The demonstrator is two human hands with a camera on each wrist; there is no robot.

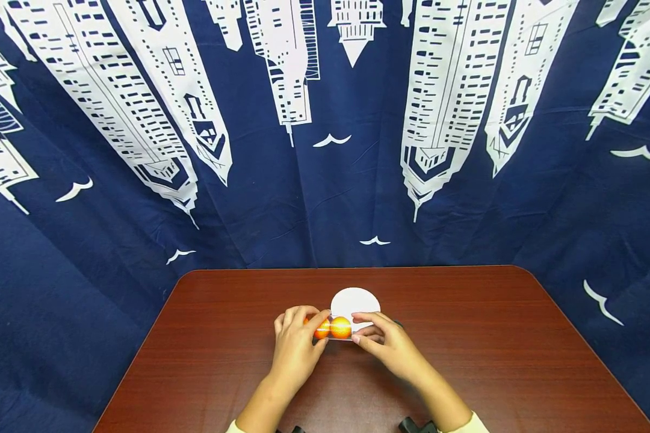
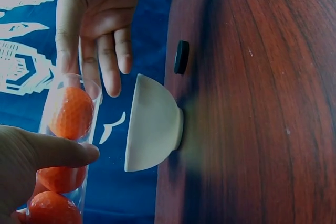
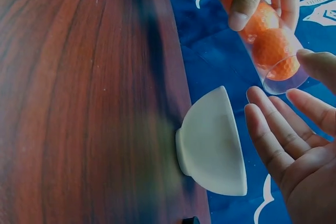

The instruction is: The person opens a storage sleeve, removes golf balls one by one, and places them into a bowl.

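Observation:
My left hand [image 1: 295, 349] grips a clear tube [image 3: 287, 83] holding three orange, dimpled golf balls [image 2: 72, 113], its thumb across the tube's side. The tube lies roughly level, above the table and in front of a white bowl [image 1: 352, 299]. My right hand [image 1: 392, 346] is at the tube's right end, thumb and index finger by the rim, the other fingers loosely extended. Whether they touch the rim is hard to tell. A dark round cap [image 2: 181, 57] stands beyond the bowl in the left wrist view. Fingers hide part of the balls.
The bowl stands upright on a reddish-brown wooden table [image 1: 238, 300]. Behind the table hangs a navy cloth [image 1: 314, 198] printed with white buildings and birds. Black objects [image 1: 416, 426] show at the bottom edge of the head view, near the right forearm.

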